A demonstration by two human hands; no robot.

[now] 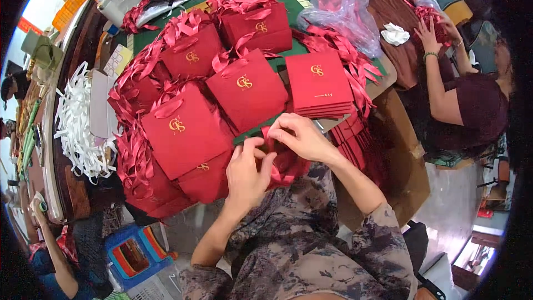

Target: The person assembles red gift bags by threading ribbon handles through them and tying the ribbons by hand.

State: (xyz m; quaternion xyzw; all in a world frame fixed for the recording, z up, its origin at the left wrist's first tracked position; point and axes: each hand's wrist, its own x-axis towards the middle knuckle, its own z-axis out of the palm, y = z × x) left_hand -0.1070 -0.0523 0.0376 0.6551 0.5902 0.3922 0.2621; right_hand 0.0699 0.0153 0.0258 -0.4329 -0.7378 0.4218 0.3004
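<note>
At the table's near edge both hands work close together over a red paper bag (288, 165) with red ribbon, which lies by my lap. My right hand (302, 138) bends over it, thumb and fingers pinched on the red ribbon (267, 131). My left hand (248, 173) is beside it with curled fingers; whatever they grip is hidden. Just beyond lie red bags with gold print: one in the middle (247, 90), a larger one at the left (186, 131). A neat stack of flat red bags (319, 84) sits to the right, above my right hand.
More ribboned bags (255, 28) cover the green table top. White ribbons (83, 128) spill from a box at the left. A clear plastic bag (341, 16) lies at the back right. Another person (455, 94) handles red ribbons at the right; a cardboard box (402, 155) stands nearer.
</note>
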